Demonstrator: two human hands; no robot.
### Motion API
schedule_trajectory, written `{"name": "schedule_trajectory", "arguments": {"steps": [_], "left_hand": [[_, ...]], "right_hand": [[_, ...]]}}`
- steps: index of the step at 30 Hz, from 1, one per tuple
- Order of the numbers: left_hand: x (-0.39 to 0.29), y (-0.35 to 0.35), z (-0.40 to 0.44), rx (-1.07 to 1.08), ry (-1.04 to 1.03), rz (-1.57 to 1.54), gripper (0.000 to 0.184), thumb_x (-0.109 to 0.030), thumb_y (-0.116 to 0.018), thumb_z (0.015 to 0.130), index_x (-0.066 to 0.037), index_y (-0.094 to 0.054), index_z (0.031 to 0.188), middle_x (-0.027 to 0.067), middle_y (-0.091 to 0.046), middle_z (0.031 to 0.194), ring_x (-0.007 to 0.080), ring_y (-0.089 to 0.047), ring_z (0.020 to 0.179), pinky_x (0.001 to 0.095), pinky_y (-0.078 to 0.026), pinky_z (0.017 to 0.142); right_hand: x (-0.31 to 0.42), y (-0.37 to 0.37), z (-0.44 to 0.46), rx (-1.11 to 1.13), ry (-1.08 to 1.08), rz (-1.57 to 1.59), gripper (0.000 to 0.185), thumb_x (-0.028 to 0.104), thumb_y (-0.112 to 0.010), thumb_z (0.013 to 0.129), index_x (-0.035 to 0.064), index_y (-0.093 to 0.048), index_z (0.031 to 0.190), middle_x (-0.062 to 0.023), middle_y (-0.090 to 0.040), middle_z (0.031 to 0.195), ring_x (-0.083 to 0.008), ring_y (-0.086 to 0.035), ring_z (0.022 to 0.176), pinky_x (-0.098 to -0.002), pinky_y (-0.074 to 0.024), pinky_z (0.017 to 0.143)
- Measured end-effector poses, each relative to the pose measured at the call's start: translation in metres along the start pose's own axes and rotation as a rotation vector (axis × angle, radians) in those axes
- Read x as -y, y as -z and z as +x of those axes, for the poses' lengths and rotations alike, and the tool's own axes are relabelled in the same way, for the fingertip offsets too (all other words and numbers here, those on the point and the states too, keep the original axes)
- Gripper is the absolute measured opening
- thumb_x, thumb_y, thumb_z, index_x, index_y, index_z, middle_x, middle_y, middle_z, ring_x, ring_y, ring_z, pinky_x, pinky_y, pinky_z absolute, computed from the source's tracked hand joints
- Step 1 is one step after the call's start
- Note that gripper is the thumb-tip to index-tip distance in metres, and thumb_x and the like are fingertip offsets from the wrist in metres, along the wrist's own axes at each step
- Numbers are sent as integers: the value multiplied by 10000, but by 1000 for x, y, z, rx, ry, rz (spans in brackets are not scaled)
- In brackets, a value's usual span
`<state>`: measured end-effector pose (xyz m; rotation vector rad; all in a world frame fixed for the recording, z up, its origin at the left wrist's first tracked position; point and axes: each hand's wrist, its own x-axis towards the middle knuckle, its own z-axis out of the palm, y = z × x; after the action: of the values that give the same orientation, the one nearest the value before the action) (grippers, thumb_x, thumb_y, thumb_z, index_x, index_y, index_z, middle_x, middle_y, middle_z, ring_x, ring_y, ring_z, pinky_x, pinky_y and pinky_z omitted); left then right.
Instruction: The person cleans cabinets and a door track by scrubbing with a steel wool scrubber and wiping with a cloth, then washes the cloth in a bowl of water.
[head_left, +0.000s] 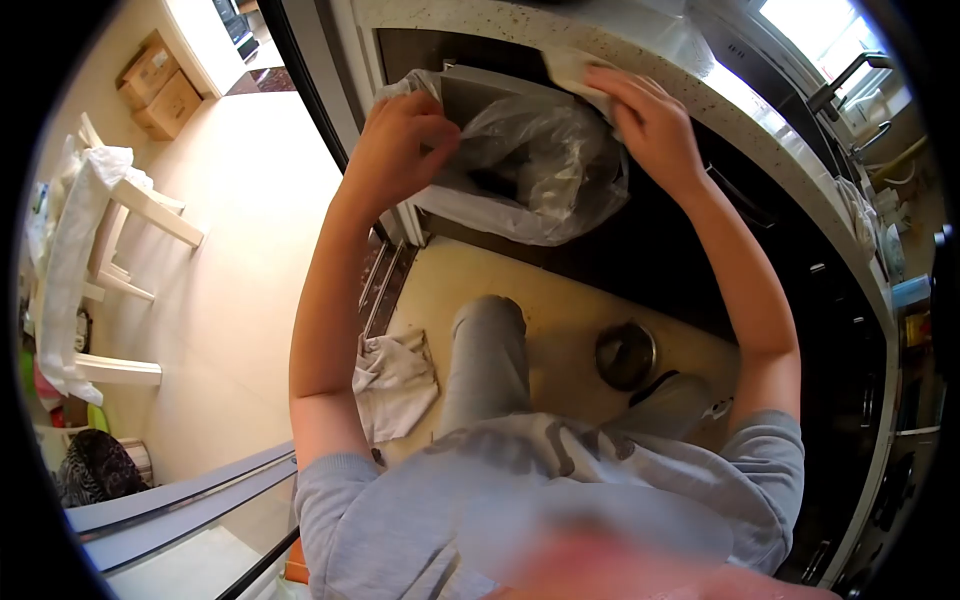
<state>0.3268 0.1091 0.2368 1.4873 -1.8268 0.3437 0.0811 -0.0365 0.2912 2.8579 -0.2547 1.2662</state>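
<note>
A grey bin [480, 95] with a clear plastic bag [570, 165] lining it stands against the dark cabinet front, below the counter edge. My left hand [405, 150] is closed at the bin's left rim, its curled fingers on the bag's edge. At the far right corner, my right hand [650, 125] has its fingers bent over a cream-coloured cloth [578, 72], which lies against the rim and the counter edge. The bag hangs over the bin's near side and bunches up inside. What lies at the bottom of the bin is dark and hard to make out.
A speckled counter [740, 110] curves along the right above black cabinets. On the floor are a round metal-rimmed object [626, 356] and a crumpled cloth [395, 385]. Chairs [120, 220] and cardboard boxes [160, 88] stand at the left, beyond a sliding door frame [200, 500].
</note>
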Motion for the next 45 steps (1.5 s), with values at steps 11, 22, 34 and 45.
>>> {"name": "schedule_trajectory", "arguments": {"steps": [11,22,34,45], "left_hand": [[-16,3,-31,-38,166,15,157,-167,-613,785,-58,-655,890,99,-571,976,296,-512,938,375,-398,838],[-20,-23,-39,-286,236,-118,161,-179,-608,792,-55,-655,883,99,-544,1090,300,-486,1032,379,-398,867],[-15,-105,-112,-556,1214,-1673,772,-574,-478,813,-138,-190,1382,115,-199,1411,321,-229,1279,493,-197,1026],[-16,-131,-98,-432,1039,-1972,710,-648,-420,792,-155,-350,1298,83,-409,1290,305,-379,1178,522,-333,948]], "right_hand": [[-6,-118,76,623,-115,-14,388,23,-405,836,97,-487,1208,-79,-484,1244,-265,-475,1121,-341,-390,948],[-17,-124,45,382,59,-89,394,161,-431,895,110,-413,1286,-99,-432,1304,-256,-430,1181,-351,-361,979],[-14,-11,-48,180,-484,126,295,118,-453,898,81,-537,1178,-96,-593,1091,-194,-577,965,-282,-438,823],[14,-37,-54,-74,-830,515,540,325,-681,755,-39,-520,1121,-111,-594,981,-159,-556,893,-267,-422,800]]}}
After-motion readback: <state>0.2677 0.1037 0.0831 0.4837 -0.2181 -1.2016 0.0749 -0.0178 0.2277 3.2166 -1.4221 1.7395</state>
